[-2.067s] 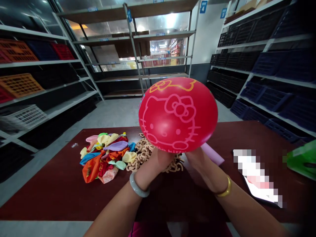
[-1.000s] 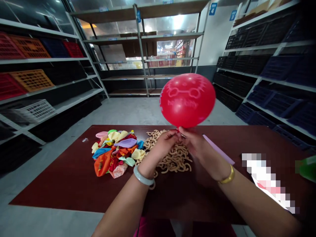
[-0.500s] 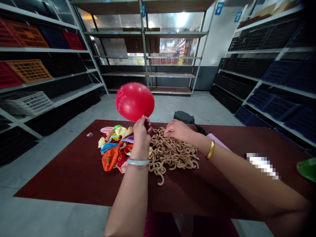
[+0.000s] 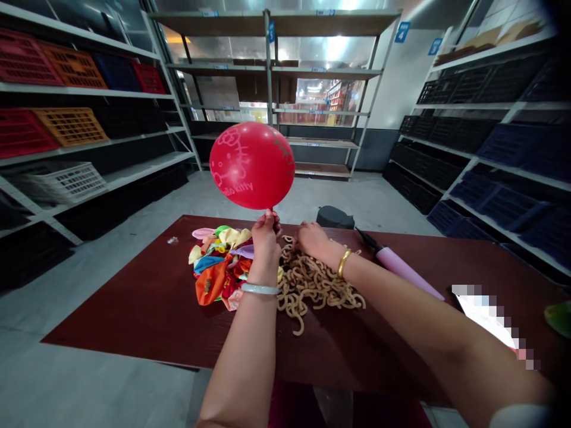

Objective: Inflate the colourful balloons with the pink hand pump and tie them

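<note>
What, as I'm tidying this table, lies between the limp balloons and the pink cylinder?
In the head view, tan curls lie between them, with the right hand over their far side.

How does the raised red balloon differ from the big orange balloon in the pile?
The red balloon is inflated and rounded; the orange balloon is limp. The red balloon is held up by the left hand; the orange balloon lies in the pile. Both have warm colours.

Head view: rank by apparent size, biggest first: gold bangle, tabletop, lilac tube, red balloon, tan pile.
1. Tabletop
2. Red balloon, tan pile: too close to rank, pile partly covered
3. Lilac tube
4. Gold bangle
</note>
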The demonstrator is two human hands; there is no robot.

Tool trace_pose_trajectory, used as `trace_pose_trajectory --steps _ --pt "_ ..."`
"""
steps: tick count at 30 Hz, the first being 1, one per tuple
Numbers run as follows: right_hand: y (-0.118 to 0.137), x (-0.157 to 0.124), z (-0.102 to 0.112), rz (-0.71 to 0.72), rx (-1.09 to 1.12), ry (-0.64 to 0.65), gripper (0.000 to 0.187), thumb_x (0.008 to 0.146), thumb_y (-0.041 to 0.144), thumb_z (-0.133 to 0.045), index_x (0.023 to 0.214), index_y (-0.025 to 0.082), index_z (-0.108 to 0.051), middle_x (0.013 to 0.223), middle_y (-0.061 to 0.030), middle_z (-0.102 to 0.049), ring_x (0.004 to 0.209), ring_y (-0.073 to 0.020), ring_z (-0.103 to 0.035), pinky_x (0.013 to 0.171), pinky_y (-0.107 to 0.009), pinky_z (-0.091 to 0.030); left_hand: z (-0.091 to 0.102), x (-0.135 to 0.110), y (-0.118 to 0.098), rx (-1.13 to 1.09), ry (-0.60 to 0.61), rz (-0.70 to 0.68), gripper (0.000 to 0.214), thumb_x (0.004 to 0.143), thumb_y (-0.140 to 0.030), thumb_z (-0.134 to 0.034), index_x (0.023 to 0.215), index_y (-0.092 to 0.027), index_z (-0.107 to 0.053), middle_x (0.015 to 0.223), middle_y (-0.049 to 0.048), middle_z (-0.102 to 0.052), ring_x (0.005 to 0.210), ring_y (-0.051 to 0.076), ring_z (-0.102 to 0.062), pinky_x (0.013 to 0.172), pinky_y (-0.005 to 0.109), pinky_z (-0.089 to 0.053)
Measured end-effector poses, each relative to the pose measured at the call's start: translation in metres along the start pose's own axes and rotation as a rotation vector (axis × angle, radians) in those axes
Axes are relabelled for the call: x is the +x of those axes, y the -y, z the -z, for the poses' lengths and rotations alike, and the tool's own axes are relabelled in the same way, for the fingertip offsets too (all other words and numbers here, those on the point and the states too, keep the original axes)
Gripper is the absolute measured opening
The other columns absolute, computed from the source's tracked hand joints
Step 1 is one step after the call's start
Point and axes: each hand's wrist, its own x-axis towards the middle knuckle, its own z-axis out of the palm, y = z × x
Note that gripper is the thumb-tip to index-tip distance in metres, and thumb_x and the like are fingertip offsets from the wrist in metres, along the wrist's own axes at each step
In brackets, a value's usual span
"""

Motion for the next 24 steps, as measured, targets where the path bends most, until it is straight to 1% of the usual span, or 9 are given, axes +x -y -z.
trace_pose_trajectory --steps 3,5,7,10,12,14,17,21,24 --pt "-0.008 -0.006 0.016 -0.033 0.13 -0.025 0.017 0.08 0.03 -0.061 0.083 0.017 -0.071 0.087 -0.0097 -0.07 0.089 -0.0219 -0.061 0.08 -0.031 -0.043 0.003 0.003 0.001 -0.004 -0.026 -0.01 0.028 0.073 -0.037 -0.07 0.07 -0.014 -0.054 0.057 -0.0043 -0.047 0.042 0.004 -0.04 0.035 0.014 -0.022" --pt "-0.012 -0.013 0.031 -0.034 0.248 -0.025 0.025 0.084 0.039 -0.055 0.085 0.019 -0.07 0.079 -0.0058 -0.07 0.075 -0.0178 -0.062 0.069 -0.028 -0.045 0.004 0.005 0.002 0.004 -0.03 -0.016 0.029 0.073 -0.038 -0.07 0.07 -0.014 -0.053 0.057 -0.0043 -0.047 0.043 0.004 -0.041 0.036 0.014 -0.023" --pt "-0.014 -0.022 0.047 -0.015 0.357 -0.034 0.033 0.088 0.044 -0.046 0.087 0.019 -0.067 0.081 -0.0049 -0.07 0.072 -0.0153 -0.062 0.065 -0.026 -0.046 0.004 0.005 0.004 0.017 -0.021 -0.009 0.03 0.071 -0.039 -0.071 0.07 -0.014 -0.053 0.058 -0.0041 -0.049 0.044 0.004 -0.044 0.038 0.014 -0.026" --pt "-0.015 -0.035 0.065 0.014 0.772 -0.088 0.03 0.089 0.045 -0.045 0.087 0.019 -0.061 0.086 -0.0061 -0.068 0.074 -0.0139 -0.062 0.069 -0.028 -0.048 0.002 0.002 0.007 0.035 0.002 0.025 0.031 0.069 -0.039 -0.072 0.072 -0.014 -0.054 0.061 -0.0035 -0.052 0.048 0.005 -0.048 0.041 0.015 -0.032" --pt "-0.015 -0.039 0.074 0.029 1.127 -0.133 0.024 0.087 0.043 -0.05 0.085 0.02 -0.056 0.077 -0.0029 -0.064 0.068 -0.0127 -0.059 0.07 -0.03 -0.049 -0.001 -0.001 0.008 0.048 0.036 0.055 0.031 0.069 -0.039 -0.072 0.073 -0.014 -0.054 0.062 -0.0031 -0.053 0.049 0.006 -0.051 0.043 0.016 -0.036" --pt "-0.014 -0.041 0.08 0.062 1.295 -0.195 0.018 0.086 0.04 -0.053 0.085 0.022 -0.054 0.068 0.0021 -0.056 0.061 -0.0105 -0.054 0.068 -0.03 -0.048 -0.004 -0.005 0.01 0.065 0.068 0.084 0.03 0.069 -0.039 -0.072 0.073 -0.014 -0.055 0.063 -0.0024 -0.055 0.051 0.007 -0.053 0.046 0.017 -0.039" --pt "-0.014 -0.04 0.086 0.16 1.1 -0.26 0.014 0.088 0.03 -0.048 0.088 0.023 -0.06 0.07 0.0023 -0.053 0.061 -0.0097 -0.049 0.067 -0.028 -0.046 -0.009 -0.009 0.012 0.098 0.082 0.119 0.029 0.069 -0.037 -0.073 0.076 -0.014 -0.056 0.067 -0.0004 -0.06 0.054 0.008 -0.057 0.05 0.018 -0.043" --pt "-0.011 -0.044 0.083 0.245 0.396 -0.232 0.02 0.085 0.016 -0.046 0.091 0.023 -0.065 0.082 -0.0001 -0.063 0.069 -0.0113 -0.054 0.067 -0.026 -0.04 -0.02 -0.019 0.02 0.145 0.167 0.176 0.028 0.067 -0.036 -0.073 0.078 -0.014 -0.058 0.068 0.0007 -0.062 0.057 0.011 -0.059 0.052 0.021 -0.047" --pt "-0.006 -0.05 0.075 0.186 0.07 -0.279 0.017 0.085 0.018 -0.048 0.087 0.021 -0.065 0.076 -0.0012 -0.064 0.07 -0.0137 -0.055 0.064 -0.026 -0.036 -0.029 -0.028 0.028 0.201 0.236 0.196 0.027 0.069 -0.035 -0.071 0.082 -0.015 -0.06 0.07 0.0012 -0.063 0.056 0.012 -0.058 0.051 0.023 -0.047"
